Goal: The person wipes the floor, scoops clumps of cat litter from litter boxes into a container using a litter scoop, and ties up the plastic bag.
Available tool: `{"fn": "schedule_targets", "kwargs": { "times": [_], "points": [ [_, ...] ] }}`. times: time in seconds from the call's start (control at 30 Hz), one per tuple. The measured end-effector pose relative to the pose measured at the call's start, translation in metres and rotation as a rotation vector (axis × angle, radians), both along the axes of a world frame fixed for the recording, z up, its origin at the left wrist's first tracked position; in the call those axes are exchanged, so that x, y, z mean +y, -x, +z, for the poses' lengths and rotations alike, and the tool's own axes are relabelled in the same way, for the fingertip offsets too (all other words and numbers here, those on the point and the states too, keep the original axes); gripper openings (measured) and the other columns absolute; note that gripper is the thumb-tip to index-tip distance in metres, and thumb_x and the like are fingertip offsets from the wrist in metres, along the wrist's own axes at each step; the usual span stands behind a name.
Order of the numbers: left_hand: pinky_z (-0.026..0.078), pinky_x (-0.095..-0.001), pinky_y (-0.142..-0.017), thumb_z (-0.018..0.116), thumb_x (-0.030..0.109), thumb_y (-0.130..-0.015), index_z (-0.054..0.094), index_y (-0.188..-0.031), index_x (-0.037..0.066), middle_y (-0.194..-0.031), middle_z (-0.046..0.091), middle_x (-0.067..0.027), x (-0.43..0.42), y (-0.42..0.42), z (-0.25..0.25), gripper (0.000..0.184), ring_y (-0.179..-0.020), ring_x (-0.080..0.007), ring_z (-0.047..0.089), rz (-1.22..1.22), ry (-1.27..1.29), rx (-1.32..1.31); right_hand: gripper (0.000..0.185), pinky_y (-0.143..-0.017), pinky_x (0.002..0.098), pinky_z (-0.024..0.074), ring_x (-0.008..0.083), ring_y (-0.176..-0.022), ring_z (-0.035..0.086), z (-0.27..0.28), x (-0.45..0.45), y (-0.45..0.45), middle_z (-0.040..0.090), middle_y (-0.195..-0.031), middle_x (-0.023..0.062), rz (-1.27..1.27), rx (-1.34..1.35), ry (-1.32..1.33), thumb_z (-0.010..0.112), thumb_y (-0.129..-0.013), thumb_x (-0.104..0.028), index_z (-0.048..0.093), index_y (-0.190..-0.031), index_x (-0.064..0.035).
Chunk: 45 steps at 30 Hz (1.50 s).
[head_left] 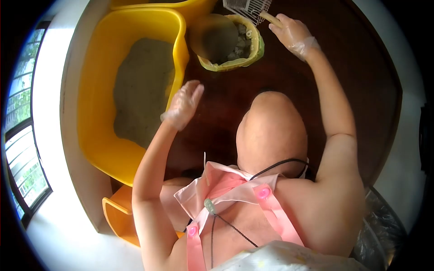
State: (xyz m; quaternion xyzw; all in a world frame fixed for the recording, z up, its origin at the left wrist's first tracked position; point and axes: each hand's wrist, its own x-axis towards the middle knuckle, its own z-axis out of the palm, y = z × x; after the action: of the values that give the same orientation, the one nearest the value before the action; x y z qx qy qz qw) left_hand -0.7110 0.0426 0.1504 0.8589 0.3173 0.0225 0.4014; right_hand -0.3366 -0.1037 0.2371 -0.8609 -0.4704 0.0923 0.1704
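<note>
My right hand, in a clear plastic glove, is closed around the wooden handle of a white slotted scoop at the top of the view. The scoop's slotted head lies just above a bin lined with a yellow-green bag, with grey clumps inside. My left hand, also gloved, is beside the right wall of a yellow litter box that holds grey litter. Its fingers are partly bent, and nothing shows in it.
A second yellow box stands at the top, partly cut off. An orange plastic piece is at the lower left. A dark plastic bag lies at the lower right. Windows are at the far left.
</note>
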Motion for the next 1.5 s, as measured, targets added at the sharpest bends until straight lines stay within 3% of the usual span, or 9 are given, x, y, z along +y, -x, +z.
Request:
{"fn": "schedule_targets", "kwargs": {
  "times": [0.13, 0.2, 0.4, 0.7, 0.83, 1.07, 1.2, 1.27, 1.5],
  "points": [
    [0.046, -0.043, -0.106, 0.042, 0.061, -0.105, 0.037, -0.158, 0.007, -0.153, 0.05, -0.0183, 0.021, -0.057, -0.039, 0.076, -0.126, -0.0335, 0.058, 0.565, 0.815, -0.035, 0.038, -0.073, 0.0461, 0.0535, 0.0378, -0.077, 0.069, -0.109, -0.007, -0.017, 0.071, -0.081, 0.0179, -0.386, 0.233, -0.313, 0.066, -0.1, -0.038, 0.061, -0.096, -0.0008],
    [0.045, -0.0412, -0.108, 0.041, 0.063, -0.105, 0.034, -0.16, 0.008, -0.156, 0.046, -0.0187, 0.021, -0.072, -0.046, 0.079, -0.129, -0.0333, 0.055, 0.676, 0.939, -0.162, 0.043, -0.06, 0.0363, 0.0513, 0.0174, -0.061, 0.063, -0.124, 0.0, -0.002, 0.077, -0.09, 0.011, -0.626, 0.615, -0.457, 0.073, -0.095, -0.042, 0.065, -0.098, 0.001],
    [0.045, -0.0382, -0.107, 0.061, 0.05, -0.102, 0.059, -0.136, 0.008, -0.128, 0.063, -0.0059, 0.029, -0.102, -0.046, 0.054, -0.116, -0.0214, 0.059, 0.844, 0.85, -0.215, 0.039, -0.042, 0.0273, 0.0392, 0.0083, -0.044, 0.048, -0.161, 0.012, 0.007, 0.063, -0.07, 0.0026, -0.637, 1.118, -0.593, 0.085, -0.086, -0.036, 0.068, -0.099, -0.0031],
    [0.047, -0.0383, -0.102, 0.068, 0.033, -0.101, 0.061, -0.133, 0.006, -0.124, 0.064, -0.0074, 0.024, -0.104, -0.011, 0.043, -0.115, -0.0204, 0.059, 0.919, 0.878, -0.605, 0.016, -0.048, 0.0259, 0.0406, 0.0097, -0.05, 0.05, -0.143, 0.018, 0.023, 0.058, -0.071, -0.0002, -0.595, 1.111, -0.894, 0.072, -0.085, -0.007, 0.066, -0.1, -0.0045],
    [0.046, -0.0323, -0.09, 0.071, 0.026, -0.1, 0.065, -0.117, 0.006, -0.105, 0.064, -0.0022, 0.016, -0.096, -0.01, 0.027, -0.097, -0.0145, 0.057, 0.957, 0.708, -0.643, 0.011, -0.051, 0.0243, 0.0407, 0.0047, -0.055, 0.049, -0.133, 0.009, 0.019, 0.06, -0.073, -0.0034, -0.509, 0.73, -0.839, 0.073, -0.084, -0.009, 0.069, -0.093, -0.0058],
    [0.053, -0.0291, -0.077, 0.073, 0.027, -0.099, 0.065, -0.106, 0.011, -0.098, 0.067, -0.0003, -0.003, -0.068, -0.038, 0.02, -0.087, -0.0115, 0.061, 0.993, 0.629, -0.716, 0.012, -0.044, 0.0265, 0.0375, 0.0071, -0.047, 0.046, -0.094, -0.003, -0.002, 0.056, -0.066, -0.0032, -0.749, 0.791, -0.871, 0.074, -0.084, -0.014, 0.07, -0.093, -0.0069],
    [0.05, -0.0261, -0.069, 0.074, 0.029, -0.099, 0.065, -0.107, 0.012, -0.093, 0.066, 0.0011, -0.008, -0.062, -0.033, 0.021, -0.075, -0.0089, 0.057, 1.022, 0.693, -0.639, 0.035, -0.044, 0.0262, 0.0386, 0.0069, -0.047, 0.044, -0.084, 0.01, 0.002, 0.055, -0.067, -0.0018, -0.744, 0.775, -0.786, 0.09, -0.078, -0.028, 0.065, -0.091, -0.0062],
    [0.049, -0.0254, -0.068, 0.074, 0.03, -0.098, 0.066, -0.107, 0.012, -0.091, 0.066, 0.0016, -0.01, -0.062, -0.032, 0.021, -0.072, -0.0084, 0.056, 1.022, 0.702, -0.629, 0.05, -0.059, 0.0287, 0.0492, 0.0111, -0.063, 0.057, -0.099, 0.023, 0.004, 0.062, -0.077, 0.0017, -0.633, 0.586, -0.786, 0.095, -0.072, -0.038, 0.063, -0.091, -0.0052],
    [0.053, -0.0291, -0.07, 0.081, 0.031, -0.09, 0.063, -0.126, 0.01, -0.099, 0.066, -0.0017, -0.017, -0.065, -0.014, 0.046, -0.073, -0.0136, 0.063, 0.855, 1.038, -0.375, 0.023, -0.056, 0.03, 0.0479, 0.0103, -0.062, 0.056, -0.117, 0.018, 0.01, 0.063, -0.077, 0.0021, -0.629, 0.598, -0.674, 0.078, -0.082, -0.016, 0.069, -0.099, -0.0033]
  ]
}}
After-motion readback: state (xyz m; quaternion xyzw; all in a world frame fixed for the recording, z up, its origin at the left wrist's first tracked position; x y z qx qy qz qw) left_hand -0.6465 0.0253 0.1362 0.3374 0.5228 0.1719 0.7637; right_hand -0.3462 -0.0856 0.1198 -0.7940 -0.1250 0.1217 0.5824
